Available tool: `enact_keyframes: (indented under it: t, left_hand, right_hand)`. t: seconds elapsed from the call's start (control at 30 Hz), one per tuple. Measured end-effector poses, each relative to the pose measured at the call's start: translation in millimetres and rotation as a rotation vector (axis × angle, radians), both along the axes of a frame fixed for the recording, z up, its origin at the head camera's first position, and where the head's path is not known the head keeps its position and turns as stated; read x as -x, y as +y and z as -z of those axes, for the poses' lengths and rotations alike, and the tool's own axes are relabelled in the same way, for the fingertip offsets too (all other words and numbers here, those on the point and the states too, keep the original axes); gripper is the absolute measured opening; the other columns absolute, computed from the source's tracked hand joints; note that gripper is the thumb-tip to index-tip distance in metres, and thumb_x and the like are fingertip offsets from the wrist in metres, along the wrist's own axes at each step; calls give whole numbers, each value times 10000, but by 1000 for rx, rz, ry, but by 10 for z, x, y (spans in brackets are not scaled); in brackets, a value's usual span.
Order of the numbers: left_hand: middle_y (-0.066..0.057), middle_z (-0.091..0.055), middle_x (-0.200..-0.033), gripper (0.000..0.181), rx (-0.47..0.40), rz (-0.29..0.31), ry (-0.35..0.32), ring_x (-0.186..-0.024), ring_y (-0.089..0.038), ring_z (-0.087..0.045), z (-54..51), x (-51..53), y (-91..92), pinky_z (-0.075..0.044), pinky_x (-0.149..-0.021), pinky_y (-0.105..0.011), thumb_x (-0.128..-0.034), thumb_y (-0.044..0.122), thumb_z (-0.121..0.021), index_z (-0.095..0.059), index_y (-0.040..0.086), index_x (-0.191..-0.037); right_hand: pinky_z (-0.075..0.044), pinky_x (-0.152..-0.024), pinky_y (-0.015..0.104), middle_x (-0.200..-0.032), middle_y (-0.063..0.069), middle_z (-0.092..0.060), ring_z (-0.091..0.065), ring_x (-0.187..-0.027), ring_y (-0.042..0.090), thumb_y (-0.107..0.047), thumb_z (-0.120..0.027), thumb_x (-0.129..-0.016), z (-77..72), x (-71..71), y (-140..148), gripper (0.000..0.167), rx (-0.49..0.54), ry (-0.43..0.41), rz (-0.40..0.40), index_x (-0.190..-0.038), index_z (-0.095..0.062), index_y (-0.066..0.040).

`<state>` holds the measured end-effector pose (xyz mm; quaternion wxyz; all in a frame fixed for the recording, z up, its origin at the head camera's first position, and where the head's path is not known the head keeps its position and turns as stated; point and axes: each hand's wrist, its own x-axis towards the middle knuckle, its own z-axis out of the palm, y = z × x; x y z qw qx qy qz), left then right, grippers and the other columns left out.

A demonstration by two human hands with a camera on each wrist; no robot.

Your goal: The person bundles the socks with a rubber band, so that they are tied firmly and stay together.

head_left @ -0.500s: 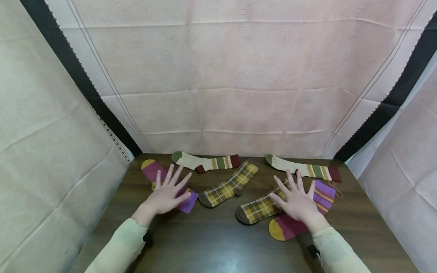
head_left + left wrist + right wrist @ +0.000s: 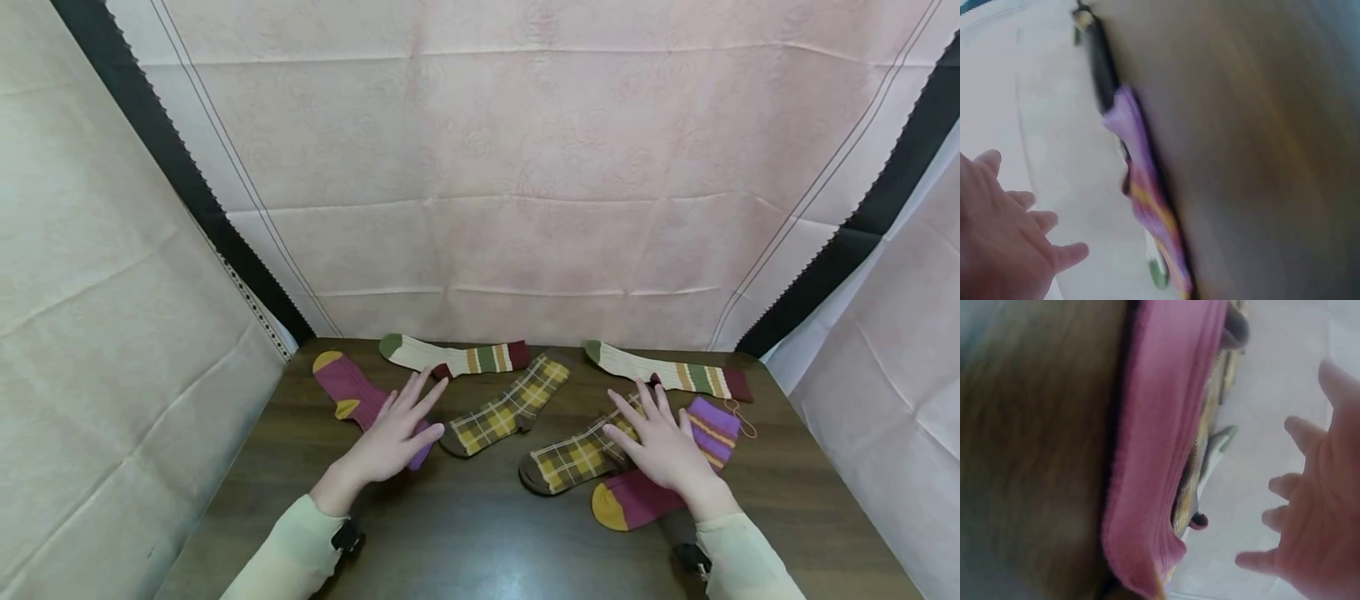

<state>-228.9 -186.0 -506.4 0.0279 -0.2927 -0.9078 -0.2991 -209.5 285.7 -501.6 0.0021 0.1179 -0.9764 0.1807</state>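
Observation:
My left hand (image 2: 390, 442) hovers with spread fingers over the cuff end of a purple sock with mustard toe and heel (image 2: 348, 383). In the left wrist view that sock (image 2: 1141, 169) lies apart from the hand (image 2: 1007, 237). Holding nothing, my right hand (image 2: 663, 450) is above the matching purple sock (image 2: 641, 498), hiding part of it. The right wrist view shows a gap between this sock (image 2: 1154, 437) and the extended fingers (image 2: 1275, 562). Two yellow-brown plaid socks, one left (image 2: 502, 417) and one right (image 2: 573, 461), lie between the hands.
Along the back edge of the dark wooden table (image 2: 480, 533) lie two cream socks with green toes and striped cuffs, left (image 2: 420, 352) and right (image 2: 630, 364). A thin string loop (image 2: 742, 417) lies near the right one. Pale cloth walls (image 2: 525, 167) enclose the back and sides.
My left hand has shifted to the right, its fingers less widely spread, uncovering the heel of the left purple sock. The right hand has moved only slightly. The socks lie as before.

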Motion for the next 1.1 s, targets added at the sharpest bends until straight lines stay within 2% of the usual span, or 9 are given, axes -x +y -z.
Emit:
enact_keyframes:
  t: [0.13,0.27,0.4,0.53,0.67,0.77,0.9,0.97,1.1]
  left_hand:
    - [-63,-66,-1791,672,-149,51,-34,-1611,-402,-146,-58,-80,177,-199,-1218,-732,-1131,385,-534,-230,284,-1722]
    - [-27,-128,-1782,646,-250,82,-128,-1594,-361,-224,-76,-151,363,-266,-1230,-654,-1131,369,-538,-261,307,-1711]
    - [-19,-220,-1761,614,-318,71,-226,-1582,-304,-281,-65,-204,579,-304,-1235,-598,-1128,361,-556,-333,260,-1692]
    - [-113,-415,-1676,574,-400,56,-305,-1489,-358,-452,-37,-238,812,-387,-1186,-598,-1110,323,-609,-452,157,-1636]
    - [-184,-568,-1538,544,-436,35,-362,-1320,-385,-605,34,-258,1020,-507,-1064,-577,-1091,320,-649,-532,90,-1570]
    - [-185,-619,-1462,539,-444,-3,-402,-1212,-324,-669,90,-275,1149,-576,-946,-457,-1071,314,-682,-561,69,-1536]
    - [-170,-678,-1294,497,-455,-60,-436,-1010,-225,-689,152,-298,1292,-569,-747,-322,-1029,242,-736,-608,33,-1461]
    - [-153,-692,-1193,468,-450,-83,-441,-920,-192,-663,184,-305,1347,-540,-688,-303,-1001,213,-764,-634,20,-1408]
    - [-126,-682,-1074,435,-445,-122,-464,-798,-160,-631,236,-329,1417,-524,-619,-304,-951,174,-814,-666,8,-1325]
  right_hand:
    - [-113,-1138,850,-1748,275,-122,-61,-1581,558,-612,-487,-1095,-32,-10,36,714,61,10,-15,-1653,-431,-171]
    - [-205,-1129,837,-1702,337,-211,-135,-1552,596,-543,-532,-1104,-34,-21,83,672,120,15,-24,-1606,-493,-98]
    - [-278,-1121,813,-1658,375,-281,-217,-1516,622,-486,-572,-1103,-39,-52,143,645,181,5,-22,-1583,-515,-59]
    - [-341,-1115,775,-1622,376,-354,-350,-1469,603,-473,-584,-1102,-45,-92,195,626,232,-2,-13,-1584,-521,-78]
    - [-399,-1101,732,-1586,329,-451,-470,-1418,545,-434,-600,-1104,-25,-120,216,585,274,26,-7,-1569,-540,-84]
    - [-463,-1068,683,-1553,275,-522,-571,-1350,480,-399,-619,-1101,0,-137,209,557,293,53,-3,-1552,-560,-77]
    - [-552,-932,559,-1488,238,-600,-692,-1134,335,-384,-635,-1096,21,-149,182,525,291,81,1,-1526,-593,-85]
    - [-547,-870,504,-1463,230,-623,-677,-1034,258,-372,-638,-1096,17,-151,167,504,291,81,7,-1518,-605,-100]
    - [-531,-827,441,-1424,209,-658,-630,-939,201,-390,-629,-1098,11,-155,151,487,308,72,13,-1508,-618,-125]
